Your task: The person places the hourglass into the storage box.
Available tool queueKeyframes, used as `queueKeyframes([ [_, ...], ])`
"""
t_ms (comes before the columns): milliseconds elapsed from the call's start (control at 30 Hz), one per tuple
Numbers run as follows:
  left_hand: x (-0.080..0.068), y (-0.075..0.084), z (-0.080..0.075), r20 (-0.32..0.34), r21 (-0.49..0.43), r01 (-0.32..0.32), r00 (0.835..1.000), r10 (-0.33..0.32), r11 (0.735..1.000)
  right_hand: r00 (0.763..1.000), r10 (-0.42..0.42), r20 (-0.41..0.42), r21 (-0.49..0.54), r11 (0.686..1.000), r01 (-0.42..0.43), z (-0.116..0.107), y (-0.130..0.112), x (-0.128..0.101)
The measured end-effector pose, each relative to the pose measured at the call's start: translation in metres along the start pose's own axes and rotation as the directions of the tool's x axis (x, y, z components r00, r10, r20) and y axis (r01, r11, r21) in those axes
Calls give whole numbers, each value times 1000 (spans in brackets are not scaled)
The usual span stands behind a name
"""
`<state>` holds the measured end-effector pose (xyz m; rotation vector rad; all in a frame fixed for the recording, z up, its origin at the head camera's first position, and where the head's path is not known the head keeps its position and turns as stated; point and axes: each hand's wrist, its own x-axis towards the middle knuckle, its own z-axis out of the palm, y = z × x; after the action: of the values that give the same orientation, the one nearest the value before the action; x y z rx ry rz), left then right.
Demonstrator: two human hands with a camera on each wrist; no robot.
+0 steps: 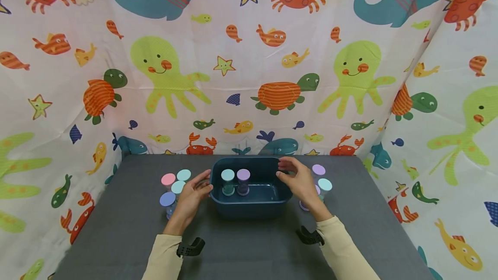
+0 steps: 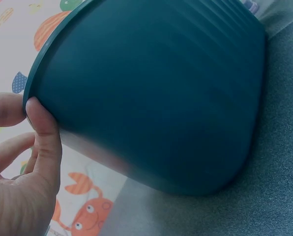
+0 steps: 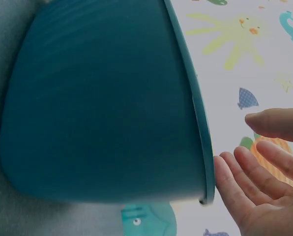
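A dark teal plastic bin [image 1: 249, 211] stands on the grey table, with two small clear jars inside: one with an aqua lid [image 1: 228, 175], the other with a purple lid [image 1: 243, 175]. At the bin's left end, my left hand [image 1: 193, 194] pinches the rim; in the left wrist view the thumb [image 2: 44, 125] presses just under the lip, the index finger across from it. My right hand [image 1: 297, 179] is at the right end, fingers spread. The right wrist view has its fingertips right by the rim [image 3: 201, 128], the thumb held away.
Left of the bin stand several jars with pink [image 1: 168, 179], aqua [image 1: 184, 175] and blue lids [image 1: 167, 199]. More jars, with purple [image 1: 318, 170] and aqua lids [image 1: 324, 184], are on the right, partly behind my right hand. A sea-animal curtain [image 1: 249, 25] hangs behind the table [image 1: 249, 254].
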<state>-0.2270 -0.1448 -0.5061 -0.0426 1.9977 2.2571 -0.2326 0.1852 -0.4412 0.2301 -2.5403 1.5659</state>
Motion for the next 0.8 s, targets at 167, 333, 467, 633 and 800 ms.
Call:
queueKeyframes([
  [167, 0, 0, 0, -2, -2, -1, 1000, 1, 1000, 999, -5, -45, 25, 1000, 6, -16, 9, -5],
  [333, 0, 0, 0, -9, 11, 0, 1000, 0, 1000, 996, -5, -87, -18, 1000, 3, -33, 16, -9],
  [467, 1, -1, 0, -2, 5, 0, 1000, 0, 1000, 992, -2, -126, -61, 998, -5, -43, 24, -14],
  [633, 1, -1, 0, 4, -1, 3, 1000, -3, 1000, 982, -21, -187, -81, 997, 6, -54, 36, -19],
  [800, -1, 1, 0, 2, -1, 7, 1000, -7, 1000, 977, -34, -210, -92, 996, 15, -65, 33, -26],
])
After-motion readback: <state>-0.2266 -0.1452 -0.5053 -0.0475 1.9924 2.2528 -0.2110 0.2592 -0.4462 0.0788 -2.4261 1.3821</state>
